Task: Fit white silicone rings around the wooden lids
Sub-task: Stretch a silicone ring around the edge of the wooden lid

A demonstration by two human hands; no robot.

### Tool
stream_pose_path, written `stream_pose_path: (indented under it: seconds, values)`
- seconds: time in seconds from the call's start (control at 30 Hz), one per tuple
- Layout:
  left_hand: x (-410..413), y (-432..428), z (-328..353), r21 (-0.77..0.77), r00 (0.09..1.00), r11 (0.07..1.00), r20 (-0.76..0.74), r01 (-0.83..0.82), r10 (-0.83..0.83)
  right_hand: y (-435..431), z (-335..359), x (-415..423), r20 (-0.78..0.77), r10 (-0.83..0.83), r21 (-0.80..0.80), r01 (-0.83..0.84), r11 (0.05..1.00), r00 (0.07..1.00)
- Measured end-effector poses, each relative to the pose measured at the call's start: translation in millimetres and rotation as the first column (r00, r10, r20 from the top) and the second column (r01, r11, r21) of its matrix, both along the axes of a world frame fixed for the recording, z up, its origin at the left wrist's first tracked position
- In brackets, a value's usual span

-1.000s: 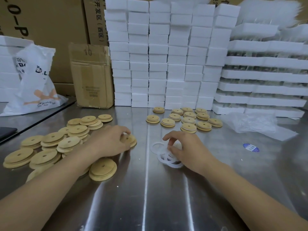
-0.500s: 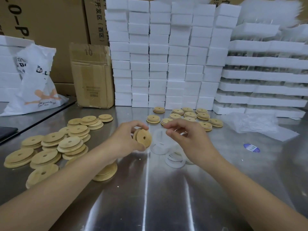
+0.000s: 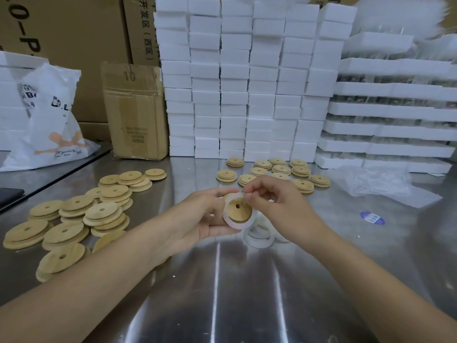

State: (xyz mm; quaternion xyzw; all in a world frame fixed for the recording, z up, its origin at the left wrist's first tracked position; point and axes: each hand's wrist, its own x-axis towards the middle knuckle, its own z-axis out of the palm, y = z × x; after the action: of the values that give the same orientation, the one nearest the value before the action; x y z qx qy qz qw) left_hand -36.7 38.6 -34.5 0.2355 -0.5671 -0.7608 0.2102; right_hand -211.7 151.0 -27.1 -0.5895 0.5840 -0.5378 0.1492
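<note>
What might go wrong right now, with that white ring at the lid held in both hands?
The right hand pinches the white ring only at its top edge; a slip may let it spring off the wooden lid. The left hand holds the lid above the table, so a drop could scatter the spare rings below.

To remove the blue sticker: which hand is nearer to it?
Right. The right hand, pinching the ring, is left of the blue sticker; the left hand, gripping the lid, farther left.
</note>
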Motion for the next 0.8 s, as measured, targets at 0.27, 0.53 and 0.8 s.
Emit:
stream_pose_path:
  seconds: [0.27,0.53,0.8]
  values:
    - [0,4,2,-0.124,0.995,0.988,0.056,0.087,-0.081,-2,-5,-2,-0.06,0.011,-0.013,-0.012,1.0,0.998]
    - [2,4,-2,-0.191,0.985,0.966,0.038,0.175,-0.17,-1,-4,-4,-0.086,-0.028,-0.014,0.027,1.0,0.996]
    - [2,1,-4,-0.232,0.984,0.957,0.027,0.176,-0.175,-2,-2,-12,-0.041,-0.076,-0.02,0.076,0.997,0.996]
